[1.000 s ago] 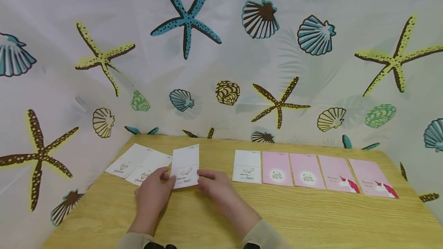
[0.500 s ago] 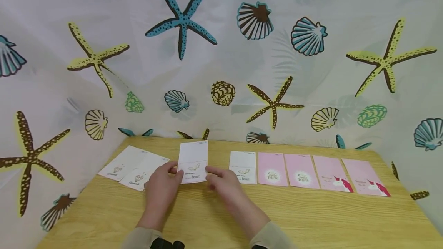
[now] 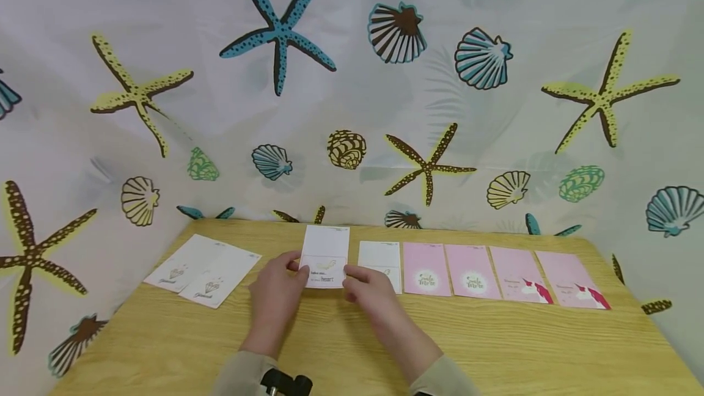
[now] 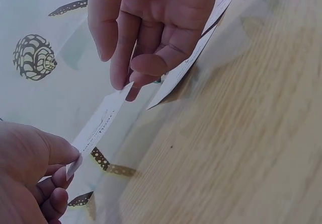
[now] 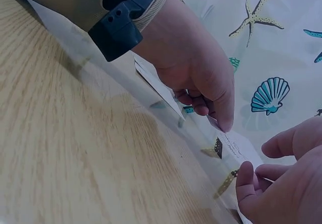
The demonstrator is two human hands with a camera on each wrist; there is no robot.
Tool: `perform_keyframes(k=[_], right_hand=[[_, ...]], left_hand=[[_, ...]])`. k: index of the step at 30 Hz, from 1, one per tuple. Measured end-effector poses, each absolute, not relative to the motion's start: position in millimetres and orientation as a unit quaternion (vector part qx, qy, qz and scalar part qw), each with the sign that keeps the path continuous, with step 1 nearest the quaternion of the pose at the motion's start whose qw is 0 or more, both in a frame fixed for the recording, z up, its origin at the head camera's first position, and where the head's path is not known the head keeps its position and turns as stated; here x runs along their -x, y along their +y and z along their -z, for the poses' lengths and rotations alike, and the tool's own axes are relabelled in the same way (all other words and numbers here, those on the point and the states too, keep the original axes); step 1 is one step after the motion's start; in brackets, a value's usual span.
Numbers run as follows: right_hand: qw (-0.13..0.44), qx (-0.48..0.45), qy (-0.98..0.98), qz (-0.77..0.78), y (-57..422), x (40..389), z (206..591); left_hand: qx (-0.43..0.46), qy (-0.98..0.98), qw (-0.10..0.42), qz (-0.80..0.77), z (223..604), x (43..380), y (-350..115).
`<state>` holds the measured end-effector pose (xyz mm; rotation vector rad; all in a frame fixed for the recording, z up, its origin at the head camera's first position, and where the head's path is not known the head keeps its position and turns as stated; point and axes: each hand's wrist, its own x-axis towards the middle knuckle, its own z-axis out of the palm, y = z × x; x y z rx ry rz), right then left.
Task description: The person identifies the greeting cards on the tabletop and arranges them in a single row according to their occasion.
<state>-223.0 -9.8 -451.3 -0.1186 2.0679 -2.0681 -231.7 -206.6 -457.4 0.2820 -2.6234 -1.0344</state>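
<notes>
A white greeting card [image 3: 324,248] with small gold wings and the word "heart" hangs tilted up above the table, between both hands. My left hand [image 3: 279,295] pinches its left edge between thumb and fingers, the thumb lying on the card's face. At the opposite edge, the fingertips of my right hand [image 3: 376,295] hold it. In the left wrist view the held card [image 4: 103,121] is seen nearly edge-on, raised off the wood. A matching white card [image 3: 379,252] lies just to the right, partly covered by my right hand.
Two pink "smile more" cards [image 3: 426,255] and two pink unicorn cards [image 3: 519,261] continue the row rightward on the wooden table [image 3: 352,353]. Two white diamond cards [image 3: 189,261] lie overlapping at the left. A cloth printed with starfish and shells [image 3: 308,109] stands behind the table.
Both hands have carried the winged card rightward, away from the diamond cards and up to the matching white card. The card has turned from slanted to nearly straight.
</notes>
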Motion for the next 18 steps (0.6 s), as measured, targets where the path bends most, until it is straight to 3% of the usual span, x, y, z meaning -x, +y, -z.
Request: perform_keyframes(k=[18], right_hand=[[0.105,0.009,0.716,0.69,-5,227,456]], left_hand=[[-0.107,-0.926,0.137,0.336,469,244,-193]])
